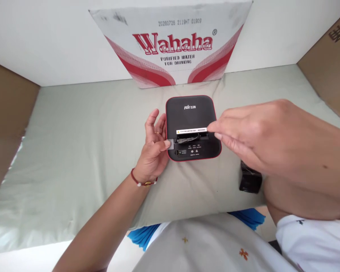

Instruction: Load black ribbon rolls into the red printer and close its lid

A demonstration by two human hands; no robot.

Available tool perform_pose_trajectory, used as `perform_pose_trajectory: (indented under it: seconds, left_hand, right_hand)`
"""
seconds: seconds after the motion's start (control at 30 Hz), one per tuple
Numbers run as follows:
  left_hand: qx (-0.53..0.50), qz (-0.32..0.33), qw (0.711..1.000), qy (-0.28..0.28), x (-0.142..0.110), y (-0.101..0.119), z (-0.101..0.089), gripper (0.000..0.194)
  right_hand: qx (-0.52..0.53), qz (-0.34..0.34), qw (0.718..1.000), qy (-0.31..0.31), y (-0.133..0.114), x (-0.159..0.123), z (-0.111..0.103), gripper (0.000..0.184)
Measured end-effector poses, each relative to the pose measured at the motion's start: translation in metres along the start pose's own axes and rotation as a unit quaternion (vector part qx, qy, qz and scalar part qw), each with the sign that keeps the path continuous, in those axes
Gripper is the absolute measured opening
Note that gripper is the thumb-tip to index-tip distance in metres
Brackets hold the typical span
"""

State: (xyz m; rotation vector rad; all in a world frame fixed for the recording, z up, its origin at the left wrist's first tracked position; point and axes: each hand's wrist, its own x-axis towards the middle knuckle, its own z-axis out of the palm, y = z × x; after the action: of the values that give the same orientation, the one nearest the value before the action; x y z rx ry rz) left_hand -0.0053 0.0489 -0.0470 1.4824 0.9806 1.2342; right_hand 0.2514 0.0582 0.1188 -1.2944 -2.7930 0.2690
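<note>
A black square receipt printer (191,119) with a red rim and white FEIE lettering lies on the green cloth. My left hand (156,145) grips its left side, the thumb pressed on a grey tab (170,144) and the other fingers partly curled along the edge. Across the middle of the printer runs a white warning sticker (190,131). My right hand (243,132) pinches at the sticker's right end, its palm turned away from view. Just below the sticker, crinkled clear film (188,140) shows in the printer's slot.
Beneath my right wrist, a small black object (249,179) rests on the cloth (87,151). A Wahaha water carton panel (184,41) leans against the white back wall. Brown cardboard walls stand at the left (11,113) and right (328,64).
</note>
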Motion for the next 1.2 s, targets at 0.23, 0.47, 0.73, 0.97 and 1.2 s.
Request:
perform_pose_trajectory:
  seconds: [0.23, 0.47, 0.73, 0.97, 1.2]
  left_hand:
    - [-0.015, 0.008, 0.999, 0.035, -0.003, -0.013, 0.003, 0.079]
    - [0.171, 0.141, 0.959, 0.177, -0.025, -0.002, 0.013, 0.03]
    - [0.401, 0.36, 0.83, 0.141, -0.033, 0.025, 0.026, 0.017]
    - [0.414, 0.417, 0.802, 0.11, -0.028, 0.025, 0.026, 0.015]
    - [0.402, 0.395, 0.822, 0.088, -0.03, 0.024, 0.025, 0.018]
  right_hand:
    - [-0.047, 0.034, 0.997, -0.041, 0.005, 0.01, -0.006, 0.026]
    - [-0.048, 0.074, 0.996, -0.019, -0.005, 0.061, 0.032, 0.031]
    - [-0.054, 0.102, 0.988, -0.102, -0.002, 0.076, 0.041, 0.024]
    - [-0.053, 0.12, 0.988, -0.086, -0.001, 0.079, 0.045, 0.025]
    - [0.048, 0.091, 0.993, -0.057, 0.002, 0.057, 0.013, 0.022]
